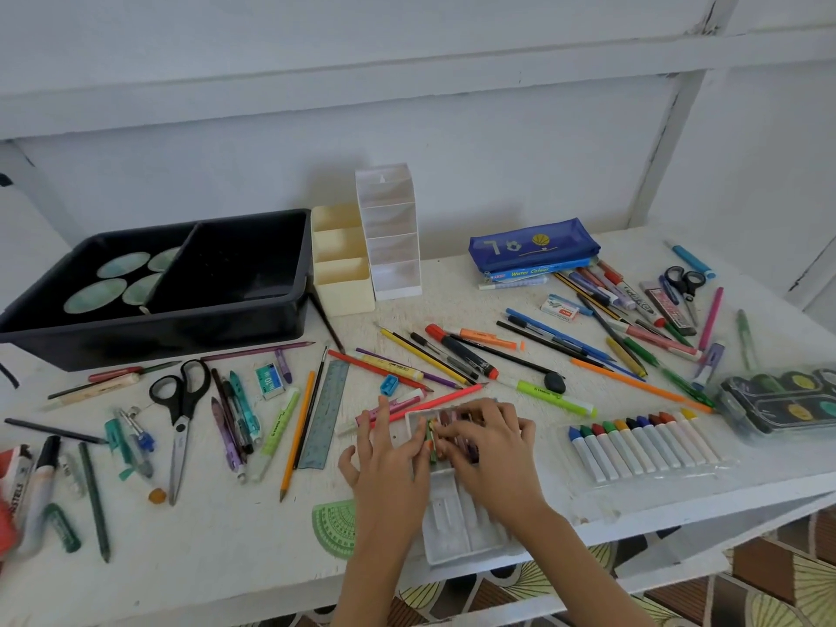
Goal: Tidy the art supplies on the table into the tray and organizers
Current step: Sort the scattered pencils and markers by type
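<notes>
– What's on the far left?

– The black tray [158, 325], at the back of the table [226, 540]. It has two compartments, and round discs [95, 295] lie in the left one. Just beside its right wall stand the cream organizer [344, 287] and the white tiered organizer [393, 246], side by side. Nearer me lie black-handled scissors [181, 400], then a ruler [326, 414] among loose pens and pencils.

– And your hands?

– Both are in the middle, at the front edge, on the white box [457, 534]. My left hand [389, 466] lies on the box's left rim with its fingers spread apart. The forefinger points straight out and the thumb is off to the side. My right hand [495, 450] is over the far end of the box, fingers curled down onto the crayons [433, 438] packed there. It's blurred, so I cannot tell whether those fingertips pinch one or only touch.

– Anything beside the box?

– A green protractor [332, 527] just left of it, partly hidden by my left forearm.

– Further right?

– The blue pencil case [534, 248] far back, a row of pastel sticks [642, 445] in a clear sleeve near my right hand, then the watercolour set [778, 400] at the edge.
</notes>
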A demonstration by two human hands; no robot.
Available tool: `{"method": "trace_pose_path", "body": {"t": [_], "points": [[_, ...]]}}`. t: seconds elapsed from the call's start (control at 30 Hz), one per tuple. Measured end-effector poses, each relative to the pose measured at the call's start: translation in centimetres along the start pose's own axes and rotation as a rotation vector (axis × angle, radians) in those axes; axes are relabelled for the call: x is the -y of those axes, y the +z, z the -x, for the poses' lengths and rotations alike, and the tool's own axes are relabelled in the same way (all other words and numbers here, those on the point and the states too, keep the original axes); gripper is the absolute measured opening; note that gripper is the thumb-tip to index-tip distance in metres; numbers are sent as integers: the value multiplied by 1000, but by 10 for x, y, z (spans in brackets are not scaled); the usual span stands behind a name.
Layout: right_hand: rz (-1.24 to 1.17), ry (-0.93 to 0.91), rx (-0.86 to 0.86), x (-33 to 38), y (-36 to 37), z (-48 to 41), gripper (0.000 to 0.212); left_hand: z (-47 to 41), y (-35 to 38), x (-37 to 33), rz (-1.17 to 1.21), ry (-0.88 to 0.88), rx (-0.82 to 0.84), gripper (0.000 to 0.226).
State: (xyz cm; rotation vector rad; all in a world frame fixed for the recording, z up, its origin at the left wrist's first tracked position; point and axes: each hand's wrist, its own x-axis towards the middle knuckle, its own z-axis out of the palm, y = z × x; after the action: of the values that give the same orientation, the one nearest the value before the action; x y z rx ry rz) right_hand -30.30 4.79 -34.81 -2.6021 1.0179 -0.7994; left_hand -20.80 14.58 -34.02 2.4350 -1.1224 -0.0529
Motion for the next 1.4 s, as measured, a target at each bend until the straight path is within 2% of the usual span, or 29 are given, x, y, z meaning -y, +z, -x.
{"method": "trace_pose_path", "body": {"t": [0.2,0.37,0.47,0.53,0.57,0.63,0.77,0.9,1.07,1.17,1.23,1.4], "points": [[103,-7,-3,7,-1,1,14,0,-8,-13,-78,-93,137,39],[122,8,82,13,-5,2,20,-1,-9,-15,-4,-141,173,37],[-90,17,205,-1,-14,-3,27,-2,-10,-16,48,-147,130,35],[-432,84,248,-9,-27,-4,30,-2,-9,-21,112,-126,40,35],[-589,127,182,-13,-35,-5,32,-2,-10,-26,160,-117,-6,35],[-711,197,24,-23,-48,-5,35,-6,-10,-40,256,-106,-62,33],[-699,302,-44,-53,-63,-12,43,-23,2,-74,378,-61,-53,28],[-663,415,-32,-95,-78,-22,36,-42,20,-116,417,25,-49,25],[-632,498,-40,-147,-105,-43,35,-64,46,-175,448,161,47,27],[-577,507,-57,-176,-119,-56,36,-74,66,-207,537,144,63,22],[-560,499,-73,-192,-128,-63,33,-79,77,-226,489,128,52,14],[-548,514,-62,-223,-144,-70,31,-92,98,-263,335,-6,108,30]]}}
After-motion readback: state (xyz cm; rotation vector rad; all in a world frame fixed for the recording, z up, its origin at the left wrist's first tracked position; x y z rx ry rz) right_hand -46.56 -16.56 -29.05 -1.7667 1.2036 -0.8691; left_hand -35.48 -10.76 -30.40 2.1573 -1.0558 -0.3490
